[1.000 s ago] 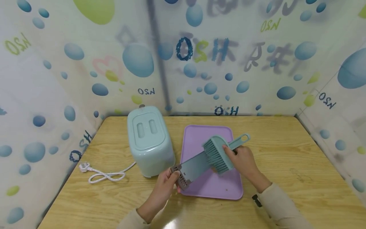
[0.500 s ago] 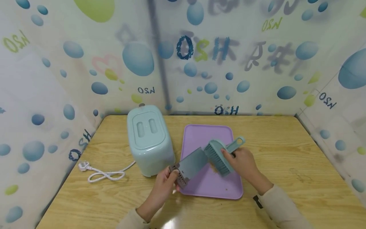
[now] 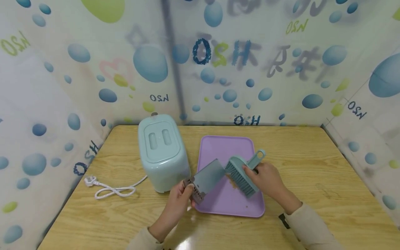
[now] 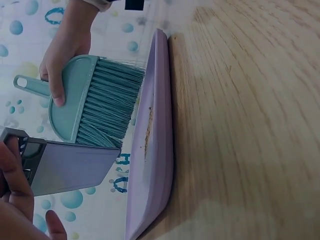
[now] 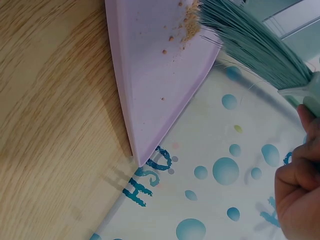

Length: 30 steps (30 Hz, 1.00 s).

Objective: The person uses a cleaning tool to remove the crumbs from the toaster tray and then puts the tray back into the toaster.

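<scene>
My left hand (image 3: 178,199) pinches the brown slotted end of a flat metal crumb tray (image 3: 210,177), thumb on top. It is held tilted above a purple tray (image 3: 215,146). In my right hand (image 3: 268,178) is a green hand brush (image 3: 241,177), gripped where its handle meets the head. The bristles are close to the far end of the crumb tray; in the left wrist view the brush (image 4: 107,102) overlaps that metal edge. Brown crumbs (image 5: 190,25) lie on the purple tray below the bristles. Part of the brush handle is hidden by my right fingers.
A light blue toaster (image 3: 164,152) with a lid over its top stands left of the purple tray. Its white cord (image 3: 117,191) and plug (image 3: 90,180) lie on the wooden table (image 3: 312,166). A patterned curtain (image 3: 281,86) hangs behind the table.
The brush has come down and off the metal sheet, and its handle has swung nearer to me. The crumb tray has shifted slightly left. More crumbs show on the purple tray.
</scene>
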Motion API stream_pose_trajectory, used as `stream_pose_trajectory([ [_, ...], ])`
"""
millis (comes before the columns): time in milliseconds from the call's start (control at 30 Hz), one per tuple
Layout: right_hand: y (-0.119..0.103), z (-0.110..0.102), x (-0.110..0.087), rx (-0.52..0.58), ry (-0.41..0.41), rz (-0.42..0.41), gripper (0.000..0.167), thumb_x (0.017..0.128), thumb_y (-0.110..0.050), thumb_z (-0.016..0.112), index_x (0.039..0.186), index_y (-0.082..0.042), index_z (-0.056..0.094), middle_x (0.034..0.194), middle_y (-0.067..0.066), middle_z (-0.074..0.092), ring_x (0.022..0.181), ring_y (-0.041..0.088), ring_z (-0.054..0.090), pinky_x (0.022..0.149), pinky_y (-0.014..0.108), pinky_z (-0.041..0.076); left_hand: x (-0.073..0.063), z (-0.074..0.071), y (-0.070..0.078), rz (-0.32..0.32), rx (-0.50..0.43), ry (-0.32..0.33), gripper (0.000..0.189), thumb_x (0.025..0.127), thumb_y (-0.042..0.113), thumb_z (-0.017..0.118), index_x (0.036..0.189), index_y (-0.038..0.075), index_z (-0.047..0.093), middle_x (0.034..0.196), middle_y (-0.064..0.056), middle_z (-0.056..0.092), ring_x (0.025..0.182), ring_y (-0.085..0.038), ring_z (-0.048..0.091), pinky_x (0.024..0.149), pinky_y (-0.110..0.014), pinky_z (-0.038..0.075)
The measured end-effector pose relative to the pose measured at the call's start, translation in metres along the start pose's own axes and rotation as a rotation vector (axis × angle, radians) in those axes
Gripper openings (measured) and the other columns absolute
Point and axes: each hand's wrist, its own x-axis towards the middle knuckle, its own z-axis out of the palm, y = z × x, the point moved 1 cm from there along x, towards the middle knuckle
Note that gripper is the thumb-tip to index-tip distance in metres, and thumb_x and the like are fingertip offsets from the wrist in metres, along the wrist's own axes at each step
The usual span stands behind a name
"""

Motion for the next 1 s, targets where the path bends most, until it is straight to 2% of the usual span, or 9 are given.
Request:
stream_pose_trajectory([
  [233, -0.0011, -0.0020, -0.0009, 0.020, 0.005, 0.016, 0.037, 0.089, -0.013, 0.066, 0.060, -0.013, 0.043, 0.052, -0.009, 0.028, 0.047, 0.000, 0.026, 0.045, 0.018, 0.024, -0.0011, 0.0009, 0.0031, 0.006, 0.005, 0.023, 0.019, 0.096, 0.004, 0.045, 0.082, -0.008, 0.049, 0.064, -0.001, 0.052, 0.047, -0.009, 0.049, 0.044, -0.020, 0.037],
  [400, -0.0006, -0.0049, -0.0005, 0.055, 0.023, 0.073, 0.034, 0.089, -0.016, 0.065, 0.060, -0.010, 0.050, 0.051, -0.006, 0.038, 0.048, 0.002, 0.032, 0.045, 0.019, 0.028, -0.0017, 0.0017, 0.0044, -0.007, 0.007, 0.024, 0.019, 0.097, 0.005, 0.045, 0.083, -0.007, 0.050, 0.064, 0.000, 0.053, 0.048, -0.009, 0.049, 0.044, -0.019, 0.036],
  [700, -0.0001, -0.0074, 0.0000, 0.109, 0.036, 0.109, 0.039, 0.091, -0.015, 0.063, 0.058, -0.011, 0.043, 0.051, -0.008, 0.031, 0.048, 0.004, 0.033, 0.045, 0.020, 0.030, -0.0017, 0.0026, 0.0026, -0.018, -0.003, 0.019, 0.019, 0.096, 0.007, 0.047, 0.085, -0.007, 0.052, 0.065, -0.001, 0.054, 0.049, -0.010, 0.049, 0.044, -0.020, 0.036],
  [767, -0.0002, -0.0078, 0.0013, 0.117, 0.040, 0.126, 0.037, 0.092, -0.015, 0.062, 0.059, -0.010, 0.045, 0.051, -0.005, 0.035, 0.049, 0.006, 0.037, 0.047, 0.020, 0.033, -0.0012, 0.0028, 0.0028, -0.021, 0.002, 0.016, 0.018, 0.096, 0.007, 0.047, 0.086, -0.007, 0.052, 0.066, -0.001, 0.055, 0.049, -0.010, 0.050, 0.045, -0.020, 0.037],
  [833, -0.0008, -0.0084, 0.0031, 0.136, 0.059, 0.138, 0.032, 0.092, -0.015, 0.063, 0.063, -0.007, 0.052, 0.053, -0.001, 0.046, 0.052, 0.007, 0.044, 0.048, 0.021, 0.038, -0.0003, 0.0028, 0.0027, -0.025, 0.011, 0.012, 0.018, 0.096, 0.006, 0.047, 0.087, -0.008, 0.053, 0.066, -0.001, 0.055, 0.049, -0.009, 0.050, 0.045, -0.021, 0.039],
  [1000, -0.0040, -0.0101, 0.0067, 0.228, 0.091, 0.181, 0.020, 0.092, -0.014, 0.063, 0.077, 0.001, 0.064, 0.070, 0.012, 0.067, 0.060, 0.010, 0.056, 0.053, 0.023, 0.047, 0.0006, 0.0030, 0.0024, -0.033, 0.033, -0.018, 0.018, 0.096, 0.006, 0.045, 0.090, -0.009, 0.053, 0.069, -0.001, 0.057, 0.051, -0.008, 0.051, 0.049, -0.022, 0.045],
])
